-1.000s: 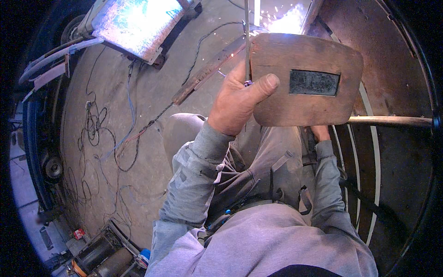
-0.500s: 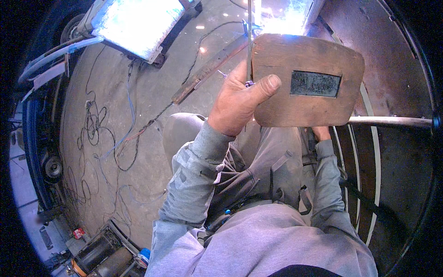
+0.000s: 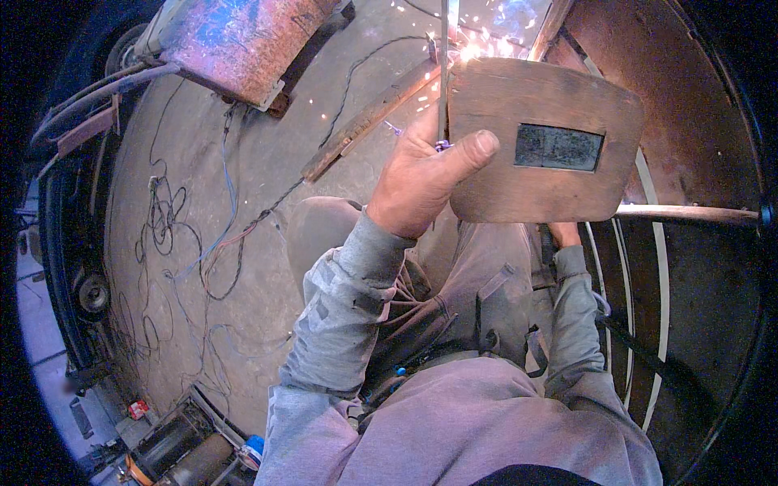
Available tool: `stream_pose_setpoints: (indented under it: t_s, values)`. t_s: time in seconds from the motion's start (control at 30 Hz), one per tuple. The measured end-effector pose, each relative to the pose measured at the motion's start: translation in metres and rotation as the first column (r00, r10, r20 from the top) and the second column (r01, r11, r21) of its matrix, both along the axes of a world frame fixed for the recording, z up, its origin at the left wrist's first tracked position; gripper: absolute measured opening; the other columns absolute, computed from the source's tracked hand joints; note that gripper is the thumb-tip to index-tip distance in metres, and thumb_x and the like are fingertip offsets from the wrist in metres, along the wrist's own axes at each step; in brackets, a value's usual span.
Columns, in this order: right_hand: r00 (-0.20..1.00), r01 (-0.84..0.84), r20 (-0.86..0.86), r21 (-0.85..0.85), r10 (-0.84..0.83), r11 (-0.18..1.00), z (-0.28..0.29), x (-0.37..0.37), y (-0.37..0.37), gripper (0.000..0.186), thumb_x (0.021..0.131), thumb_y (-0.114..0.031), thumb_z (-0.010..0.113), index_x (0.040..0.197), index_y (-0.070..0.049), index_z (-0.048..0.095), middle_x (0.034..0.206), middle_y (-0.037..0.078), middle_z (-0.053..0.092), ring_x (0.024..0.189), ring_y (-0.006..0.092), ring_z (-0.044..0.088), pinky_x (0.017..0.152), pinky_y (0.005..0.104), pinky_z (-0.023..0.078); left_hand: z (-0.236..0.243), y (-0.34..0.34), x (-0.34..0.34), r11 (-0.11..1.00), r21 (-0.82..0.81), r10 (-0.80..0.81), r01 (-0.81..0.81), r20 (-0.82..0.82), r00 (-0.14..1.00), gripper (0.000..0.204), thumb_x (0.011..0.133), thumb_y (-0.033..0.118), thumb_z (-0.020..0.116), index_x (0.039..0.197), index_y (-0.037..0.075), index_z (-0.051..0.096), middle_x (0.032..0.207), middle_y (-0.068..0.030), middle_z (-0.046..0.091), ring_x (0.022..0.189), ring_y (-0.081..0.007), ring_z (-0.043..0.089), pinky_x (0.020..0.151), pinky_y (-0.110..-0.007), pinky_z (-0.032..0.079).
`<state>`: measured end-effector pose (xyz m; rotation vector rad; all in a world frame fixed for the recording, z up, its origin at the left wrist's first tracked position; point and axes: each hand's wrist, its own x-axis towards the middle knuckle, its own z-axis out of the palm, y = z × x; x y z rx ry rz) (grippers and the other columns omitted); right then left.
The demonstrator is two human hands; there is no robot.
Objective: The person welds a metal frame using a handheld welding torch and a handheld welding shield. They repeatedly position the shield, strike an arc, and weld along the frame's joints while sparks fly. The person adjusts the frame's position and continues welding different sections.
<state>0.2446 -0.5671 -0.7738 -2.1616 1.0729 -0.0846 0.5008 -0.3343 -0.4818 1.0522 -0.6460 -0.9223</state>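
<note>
My left hand [image 3: 425,178] is closed on the left edge of a wooden welding shield [image 3: 559,89], its thumb across the front. The shield is a brown board with rounded corners and a dark glass window [image 3: 559,147] set in it. A thin upright metal strip [image 3: 444,73] runs by the shield's left edge, passing my thumb. Below the shield's lower edge a small part of my right hand [image 3: 566,234] shows; its fingers and anything in them are hidden. Sparks [image 3: 478,49] fly just beyond the shield's top edge, and the spot they come from is mostly covered.
A rusty metal box [image 3: 243,49] stands at the far left. A long reddish bar [image 3: 365,125] lies on the floor, with a twisted cable [image 3: 271,211] at its near end. Tangled wires [image 3: 166,219] spread leftward. A large brown metal panel [image 3: 664,105] stands along the right.
The bright white-blue glare beyond the shield has died down to orange sparks, and the rusty box's surface shows now. My left hand and the shield have shifted very slightly right.
</note>
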Motion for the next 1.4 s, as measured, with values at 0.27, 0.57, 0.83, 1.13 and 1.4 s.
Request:
stream_pose_setpoints:
  t_s: [0.27, 0.57, 0.83, 1.13, 1.4]
  values:
    - [1.0, 0.02, 0.002, 0.016, -0.02, 1.0, 0.001, -0.002, -0.001, 0.054, 0.102, -0.033, 0.061, 0.147, -0.004, 0.051, 0.142, 0.015, 0.053, 0.123, 0.0284, 0.051, 0.102, 0.0406, 0.043, -0.003, -0.001, -0.001, 1.0, 0.008, -0.006, 0.006, -0.001, 1.0, 0.063, 0.096, 0.029, 0.077, 0.147, 0.002, 0.051, 0.134, -0.0118, 0.065, 0.121, -0.0234, 0.063, 0.105, -0.039, 0.051]
    - [0.999, 0.037, 0.001, 0.027, -0.037, 0.999, 0.003, -0.004, -0.004, 0.052, 0.101, -0.034, 0.063, 0.142, -0.003, 0.055, 0.133, 0.014, 0.058, 0.112, 0.0273, 0.056, 0.094, 0.0398, 0.047, -0.007, -0.002, -0.002, 1.0, -0.015, -0.005, 0.005, 0.027, 1.0, 0.068, 0.095, 0.036, 0.078, 0.144, -0.002, 0.052, 0.132, -0.0158, 0.065, 0.122, -0.0252, 0.061, 0.105, -0.04, 0.049]
    - [0.999, 0.044, 0.004, 0.046, -0.044, 0.998, 0.009, 0.0, -0.006, 0.051, 0.1, -0.034, 0.064, 0.138, -0.002, 0.058, 0.125, 0.014, 0.062, 0.102, 0.0263, 0.061, 0.087, 0.0392, 0.05, -0.006, -0.002, -0.002, 1.0, -0.009, -0.012, 0.012, 0.011, 1.0, 0.067, 0.094, 0.034, 0.079, 0.144, -0.002, 0.051, 0.131, -0.0145, 0.065, 0.12, -0.0233, 0.062, 0.104, -0.039, 0.05]
    - [0.998, 0.052, 0.016, 0.082, -0.053, 0.995, 0.006, -0.002, -0.005, 0.049, 0.099, -0.035, 0.066, 0.134, -0.001, 0.062, 0.115, 0.013, 0.067, 0.09, 0.0251, 0.066, 0.079, 0.0385, 0.053, -0.008, -0.004, -0.002, 0.999, -0.043, -0.03, 0.03, -0.008, 1.0, 0.068, 0.096, 0.033, 0.078, 0.147, -0.001, 0.05, 0.134, -0.0139, 0.065, 0.122, -0.0232, 0.061, 0.106, -0.038, 0.049]
    - [0.97, 0.11, 0.158, 0.393, -0.184, 0.913, 0.018, -0.001, 0.002, 0.048, 0.097, -0.035, 0.067, 0.13, -0.001, 0.065, 0.107, 0.013, 0.072, 0.08, 0.0241, 0.071, 0.072, 0.0378, 0.056, -0.007, -0.005, -0.005, 0.998, -0.059, 0.007, -0.011, -0.072, 0.997, 0.06, 0.097, 0.027, 0.077, 0.146, 0.003, 0.053, 0.132, -0.0106, 0.066, 0.119, -0.02, 0.062, 0.103, -0.036, 0.051]
